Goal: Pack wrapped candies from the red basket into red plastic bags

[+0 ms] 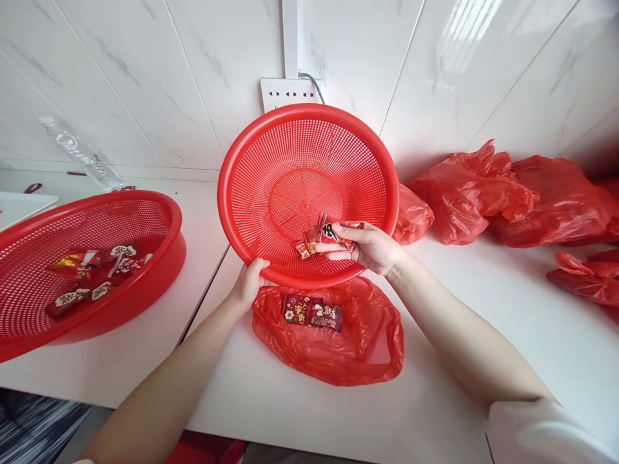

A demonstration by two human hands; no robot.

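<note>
A round red plastic basket (pixel 261 148) is tilted toward me above the table. At its lower left rim, my left hand (pixel 249 281) grips the edge, with the fingers partly hidden. Inside the basket, my right hand (pixel 370 248) has its thumb and fingers around several small red snack packets (pixel 331 232). Below the basket lies an open red plastic bag (pixel 309 357), partly covered by the rim. Two dark red packets, one (pixel 302 309) beside the other (pixel 326 317), rest in the bag.
Another red basket (pixel 167 264) with several wrapped snacks (pixel 80 264) stands at left. Filled red bags (pixel 457 193) line the right side by the wall. A clear plastic bottle (pixel 82 154) and a white tray (pixel 24 207) are at far left. A power strip (pixel 289 92) is behind the basket.
</note>
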